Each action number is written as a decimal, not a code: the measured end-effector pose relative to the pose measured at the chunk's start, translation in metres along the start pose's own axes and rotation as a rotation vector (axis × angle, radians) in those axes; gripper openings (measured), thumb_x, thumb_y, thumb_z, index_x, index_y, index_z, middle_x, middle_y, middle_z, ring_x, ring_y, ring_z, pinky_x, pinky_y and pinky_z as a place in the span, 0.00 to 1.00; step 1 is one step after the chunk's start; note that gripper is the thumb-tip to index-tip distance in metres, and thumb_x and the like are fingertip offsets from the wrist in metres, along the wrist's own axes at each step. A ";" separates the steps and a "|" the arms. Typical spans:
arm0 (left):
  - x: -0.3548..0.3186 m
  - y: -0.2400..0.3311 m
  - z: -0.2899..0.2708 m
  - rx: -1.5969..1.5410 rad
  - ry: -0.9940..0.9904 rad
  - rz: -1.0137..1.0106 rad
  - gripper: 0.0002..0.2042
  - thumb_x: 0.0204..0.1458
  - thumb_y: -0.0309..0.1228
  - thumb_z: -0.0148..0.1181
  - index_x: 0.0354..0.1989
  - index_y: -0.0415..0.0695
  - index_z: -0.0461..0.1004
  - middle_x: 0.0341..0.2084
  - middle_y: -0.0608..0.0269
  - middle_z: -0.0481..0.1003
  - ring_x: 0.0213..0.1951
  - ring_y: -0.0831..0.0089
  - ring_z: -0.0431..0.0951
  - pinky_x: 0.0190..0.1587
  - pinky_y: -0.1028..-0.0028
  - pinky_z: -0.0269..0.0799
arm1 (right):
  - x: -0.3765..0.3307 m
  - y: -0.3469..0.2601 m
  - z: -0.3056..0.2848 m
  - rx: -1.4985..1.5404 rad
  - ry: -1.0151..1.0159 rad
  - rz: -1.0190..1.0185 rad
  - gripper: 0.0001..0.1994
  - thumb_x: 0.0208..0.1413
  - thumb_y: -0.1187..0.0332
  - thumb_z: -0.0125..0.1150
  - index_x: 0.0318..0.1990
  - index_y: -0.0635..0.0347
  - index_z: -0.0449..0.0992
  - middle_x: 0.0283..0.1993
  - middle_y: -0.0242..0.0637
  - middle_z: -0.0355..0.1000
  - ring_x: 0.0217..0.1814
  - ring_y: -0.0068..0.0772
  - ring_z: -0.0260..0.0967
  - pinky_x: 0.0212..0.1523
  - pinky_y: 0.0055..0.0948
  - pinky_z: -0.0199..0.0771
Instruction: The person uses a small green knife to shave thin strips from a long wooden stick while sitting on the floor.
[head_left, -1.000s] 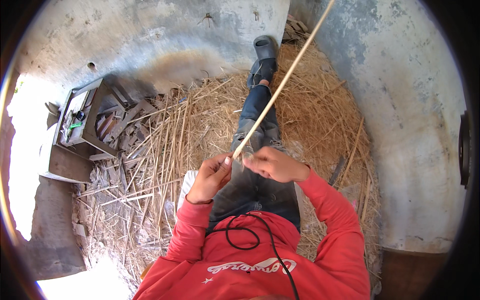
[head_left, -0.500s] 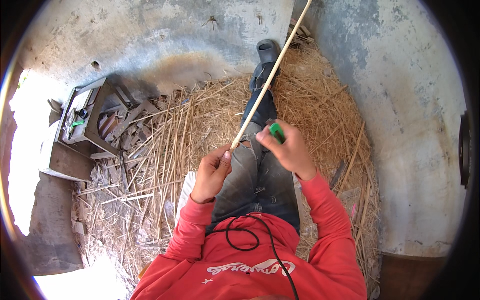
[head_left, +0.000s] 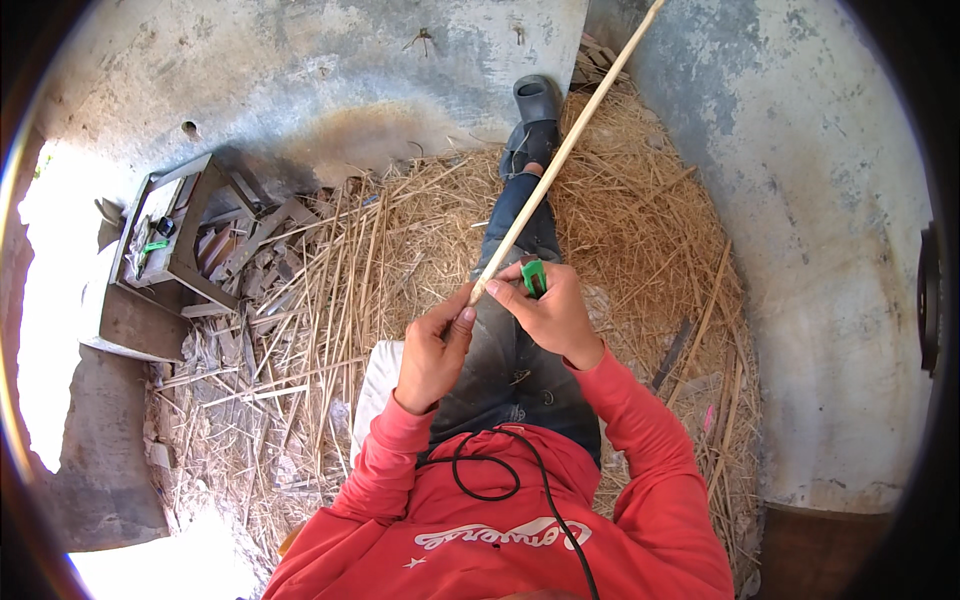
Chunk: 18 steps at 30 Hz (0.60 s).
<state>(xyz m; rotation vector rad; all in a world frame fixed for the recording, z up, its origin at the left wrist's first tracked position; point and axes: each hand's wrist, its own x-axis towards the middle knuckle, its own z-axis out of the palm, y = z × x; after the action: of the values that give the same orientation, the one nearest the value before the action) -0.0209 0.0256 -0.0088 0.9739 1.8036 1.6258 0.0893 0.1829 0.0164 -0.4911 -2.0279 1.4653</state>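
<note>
A long, pale wooden stick (head_left: 560,160) slants up from my hands past the top edge of the picture. My left hand (head_left: 437,352) is closed around its near end above my lap. In my right hand (head_left: 548,312) sits a green utility knife (head_left: 534,279), gripped in the fingers. The right thumb lies against the stick, just beyond the left fingertips. The knife's blade is mostly hidden, and I cannot tell whether it touches the wood.
Wood strips and shavings (head_left: 330,290) cover the floor around my outstretched leg. A small wooden stand (head_left: 190,240) at the left holds another green knife (head_left: 156,246). Grey walls (head_left: 800,250) rise ahead and at the right.
My right hand has moved left and down with the utility knife, from beside the stick onto its near end. The stick's far end has swung to the right.
</note>
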 end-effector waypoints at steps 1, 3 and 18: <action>-0.001 0.001 0.001 0.011 0.006 0.011 0.19 0.68 0.30 0.58 0.65 0.39 0.74 0.21 0.70 0.70 0.24 0.83 0.68 0.28 0.76 0.67 | 0.001 0.001 -0.002 -0.005 -0.010 0.015 0.08 0.61 0.68 0.69 0.35 0.65 0.83 0.21 0.30 0.72 0.24 0.17 0.64 0.26 0.27 0.64; -0.001 0.002 0.001 0.038 -0.004 0.006 0.20 0.68 0.30 0.57 0.65 0.36 0.73 0.23 0.72 0.70 0.25 0.84 0.68 0.28 0.78 0.66 | 0.001 -0.001 -0.004 -0.039 -0.033 0.011 0.10 0.62 0.67 0.68 0.36 0.66 0.82 0.22 0.33 0.74 0.24 0.20 0.67 0.27 0.28 0.66; -0.004 0.004 -0.003 0.251 0.138 0.053 0.11 0.62 0.31 0.64 0.48 0.38 0.83 0.15 0.61 0.74 0.17 0.74 0.75 0.24 0.72 0.69 | 0.019 -0.002 -0.035 -0.556 0.155 -0.059 0.26 0.73 0.49 0.48 0.34 0.64 0.76 0.22 0.54 0.71 0.26 0.64 0.71 0.28 0.52 0.68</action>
<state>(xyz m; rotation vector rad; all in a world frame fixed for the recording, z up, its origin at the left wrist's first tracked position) -0.0201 0.0206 -0.0044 1.0473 2.1317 1.5564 0.0976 0.2198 0.0307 -0.7321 -2.2863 0.7838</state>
